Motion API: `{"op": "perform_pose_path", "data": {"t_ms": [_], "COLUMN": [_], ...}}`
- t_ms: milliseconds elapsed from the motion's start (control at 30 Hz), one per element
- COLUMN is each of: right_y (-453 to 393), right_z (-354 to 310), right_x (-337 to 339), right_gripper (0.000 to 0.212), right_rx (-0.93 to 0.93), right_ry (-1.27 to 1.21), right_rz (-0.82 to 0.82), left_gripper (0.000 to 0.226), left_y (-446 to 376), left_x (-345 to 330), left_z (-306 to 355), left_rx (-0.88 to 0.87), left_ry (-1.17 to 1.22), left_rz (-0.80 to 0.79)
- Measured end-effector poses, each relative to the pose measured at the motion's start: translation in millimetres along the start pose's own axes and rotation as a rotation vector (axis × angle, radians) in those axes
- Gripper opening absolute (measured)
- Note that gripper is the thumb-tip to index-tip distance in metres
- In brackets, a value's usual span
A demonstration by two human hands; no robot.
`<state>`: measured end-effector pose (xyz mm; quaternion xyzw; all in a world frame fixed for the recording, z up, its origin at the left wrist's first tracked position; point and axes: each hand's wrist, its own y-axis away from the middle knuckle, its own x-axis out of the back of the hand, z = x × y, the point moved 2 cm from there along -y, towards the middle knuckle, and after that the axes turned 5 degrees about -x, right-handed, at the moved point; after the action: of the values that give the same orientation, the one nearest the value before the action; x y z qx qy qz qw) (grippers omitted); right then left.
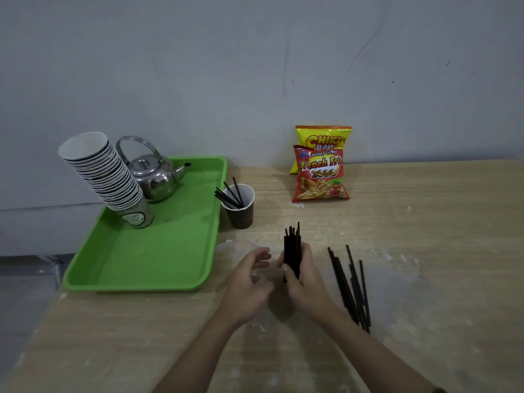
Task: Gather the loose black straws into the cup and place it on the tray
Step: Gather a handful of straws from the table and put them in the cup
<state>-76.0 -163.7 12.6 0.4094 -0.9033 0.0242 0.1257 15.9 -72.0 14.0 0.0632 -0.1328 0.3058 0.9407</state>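
Note:
My right hand (302,275) grips an upright bundle of black straws (292,251) above the wooden table. Just left of the bundle, my left hand (249,282) hovers with its fingers apart and holds nothing. A brown paper cup (241,212) stands on the table beside the tray's right edge, with several black straws leaning out of it to the left. Several loose black straws (350,287) lie on the table to the right of my right hand. The green tray (158,259) sits at the left.
On the tray stand a tilted stack of paper cups (105,177) and a metal kettle (154,174). Two snack bags (321,165) lean against the wall behind. The table's left edge runs just beyond the tray.

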Motion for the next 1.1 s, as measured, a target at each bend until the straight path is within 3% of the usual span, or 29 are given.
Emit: {"op": "perform_pose_path", "data": {"t_ms": [167, 433, 600, 733, 900, 1000, 1100], "right_y": [13, 12, 10, 9, 0, -1, 0], "right_z": [17, 19, 14, 21, 10, 8, 3], "right_x": [-7, -11, -11, -8, -2, -7, -12], "right_gripper": [0.047, 0.039, 0.045, 0.045, 0.023, 0.025, 0.027], "right_rx": [0.002, 0.103, 0.191, 0.058, -0.073, -0.146, -0.151], "right_ry": [0.034, 0.073, 0.073, -0.015, -0.074, -0.057, -0.036], "right_rz": [-0.029, -0.083, -0.126, -0.104, -0.078, -0.087, -0.11], "left_gripper": [0.047, 0.067, 0.04, 0.024, 0.019, 0.009, 0.025], "left_y": [3, -5, -12, -11, -17, -19, -19], "left_x": [1, -16, -27, -30, -27, -26, -23], "left_z": [3, 10, 23, 36, 47, 53, 54], "left_rx": [-0.007, 0.029, -0.034, -0.055, -0.109, -0.093, 0.001], "left_ry": [0.08, 0.16, 0.195, 0.275, 0.366, 0.392, 0.476], "left_rz": [0.013, -0.103, -0.056, -0.038, 0.001, 0.099, 0.245]}}
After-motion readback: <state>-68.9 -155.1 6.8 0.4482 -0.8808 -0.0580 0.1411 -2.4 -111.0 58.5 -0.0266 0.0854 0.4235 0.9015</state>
